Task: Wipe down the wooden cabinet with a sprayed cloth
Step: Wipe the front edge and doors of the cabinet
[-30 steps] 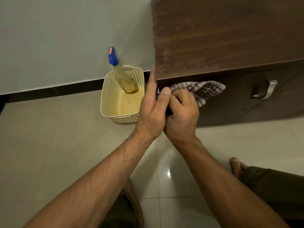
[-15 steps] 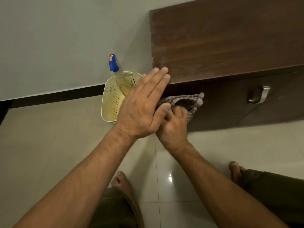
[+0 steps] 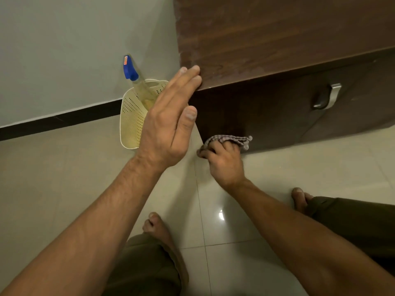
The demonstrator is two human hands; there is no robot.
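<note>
Low against the cabinet (image 3: 267, 107) front, cloth (image 3: 232, 139) gripped in right hand (image 3: 224, 164), left hand (image 3: 166, 127) flat above, touching the top corner.

Floor (image 3: 64, 189) of pale glossy tiles. Bears a cream perforated basket (image 3: 131, 122) by the wall, the dark wooden cabinet (image 3: 277, 120) near it, and two bare feet (image 3: 158, 229), well apart, nearer the camera.

bottle (image 3: 136, 84) in basket (image 3: 132, 120), left of cabinet (image 3: 277, 39)
</note>
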